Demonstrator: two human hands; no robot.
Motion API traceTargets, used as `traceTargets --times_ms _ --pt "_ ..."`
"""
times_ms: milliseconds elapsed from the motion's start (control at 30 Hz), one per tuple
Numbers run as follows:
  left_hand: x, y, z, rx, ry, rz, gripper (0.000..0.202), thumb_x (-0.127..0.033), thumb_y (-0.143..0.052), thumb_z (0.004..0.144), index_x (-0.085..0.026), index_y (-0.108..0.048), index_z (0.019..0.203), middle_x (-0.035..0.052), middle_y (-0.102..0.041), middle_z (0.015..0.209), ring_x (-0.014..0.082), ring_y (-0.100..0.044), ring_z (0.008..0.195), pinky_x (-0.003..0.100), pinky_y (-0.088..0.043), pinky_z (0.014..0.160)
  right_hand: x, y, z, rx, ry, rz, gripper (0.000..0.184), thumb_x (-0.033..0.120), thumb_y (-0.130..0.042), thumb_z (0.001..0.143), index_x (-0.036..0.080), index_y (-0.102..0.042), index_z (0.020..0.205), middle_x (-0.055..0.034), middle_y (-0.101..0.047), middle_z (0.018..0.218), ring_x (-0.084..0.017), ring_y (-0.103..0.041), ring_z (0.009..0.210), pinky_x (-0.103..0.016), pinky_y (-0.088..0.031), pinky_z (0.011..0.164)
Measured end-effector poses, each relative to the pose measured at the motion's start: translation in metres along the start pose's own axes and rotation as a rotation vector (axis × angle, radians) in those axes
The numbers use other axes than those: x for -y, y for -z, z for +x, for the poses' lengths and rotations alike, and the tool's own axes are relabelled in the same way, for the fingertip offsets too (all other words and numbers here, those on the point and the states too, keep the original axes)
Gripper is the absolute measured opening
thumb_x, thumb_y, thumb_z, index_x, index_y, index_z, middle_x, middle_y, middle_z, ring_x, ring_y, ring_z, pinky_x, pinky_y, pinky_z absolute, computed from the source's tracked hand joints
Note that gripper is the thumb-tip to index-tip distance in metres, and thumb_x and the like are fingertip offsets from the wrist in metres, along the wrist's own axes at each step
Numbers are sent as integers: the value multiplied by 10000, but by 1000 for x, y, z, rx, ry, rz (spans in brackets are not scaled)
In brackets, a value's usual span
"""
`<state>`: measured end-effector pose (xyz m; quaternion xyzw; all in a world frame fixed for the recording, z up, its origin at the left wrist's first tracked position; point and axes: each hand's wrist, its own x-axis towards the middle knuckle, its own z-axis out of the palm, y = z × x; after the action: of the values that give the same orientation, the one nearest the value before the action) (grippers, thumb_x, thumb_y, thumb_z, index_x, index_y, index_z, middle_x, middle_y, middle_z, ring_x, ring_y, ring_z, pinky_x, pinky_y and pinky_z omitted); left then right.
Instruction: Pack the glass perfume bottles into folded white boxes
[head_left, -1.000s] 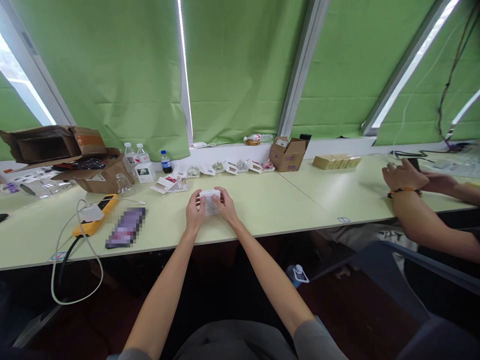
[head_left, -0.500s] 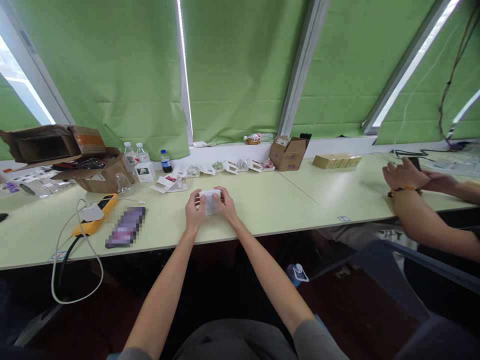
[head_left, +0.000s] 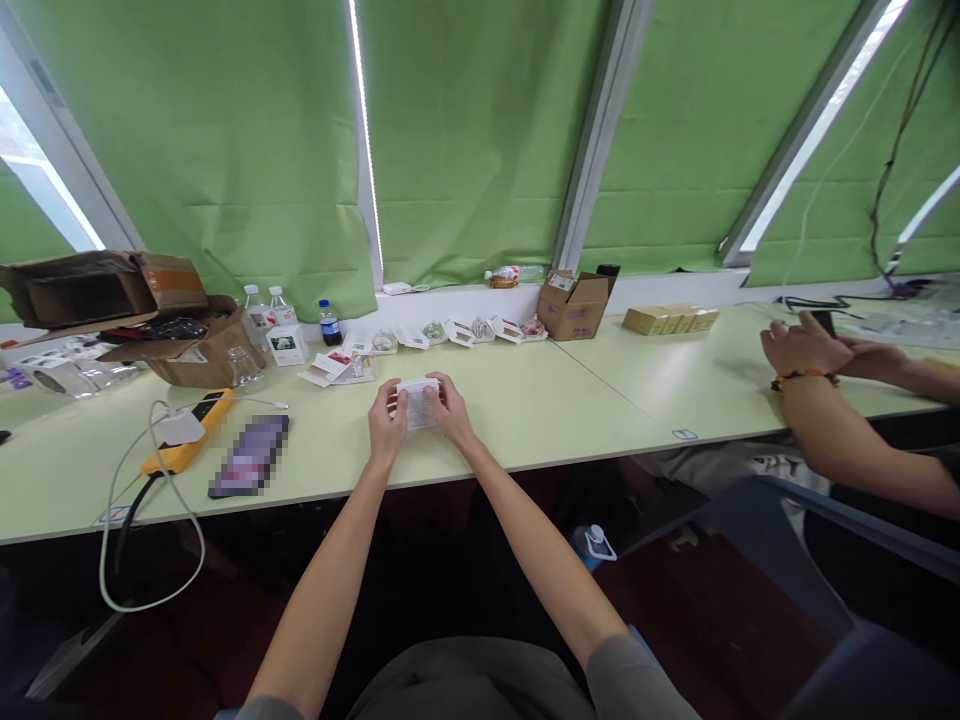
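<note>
In the head view, your left hand [head_left: 387, 420] and right hand [head_left: 452, 408] grip a small white box [head_left: 418, 403] over the tabletop [head_left: 570, 402]; loosened fingers or a careless turn could let it slip and drop.

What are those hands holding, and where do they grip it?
The left hand and right hand hold a small white box by its opposite sides.

No wording can be read clearly anywhere. The small white box [head_left: 418, 404] at the centre carries fine print, too small to make out. The dark bottle [head_left: 328, 325] at eleven o'clock has a label, and the cardboard carton [head_left: 574, 307] at one o'clock has printed marks, both illegible.
</note>
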<state>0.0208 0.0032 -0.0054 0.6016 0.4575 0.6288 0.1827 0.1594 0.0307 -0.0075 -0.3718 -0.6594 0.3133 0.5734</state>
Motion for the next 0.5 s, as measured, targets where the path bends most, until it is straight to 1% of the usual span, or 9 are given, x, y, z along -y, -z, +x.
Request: traceTargets --times_ms 500 --pt "1 0 1 -1 17 -3 404 -486 -478 885 -223 -553 1182 83 -644 1071 190 -631 901 300 -521 728 0 0 0 3 -20 24 416 508 -456 879 236 -517 1187 -41 -616 924 -158 -579 736 -267 -472 649"
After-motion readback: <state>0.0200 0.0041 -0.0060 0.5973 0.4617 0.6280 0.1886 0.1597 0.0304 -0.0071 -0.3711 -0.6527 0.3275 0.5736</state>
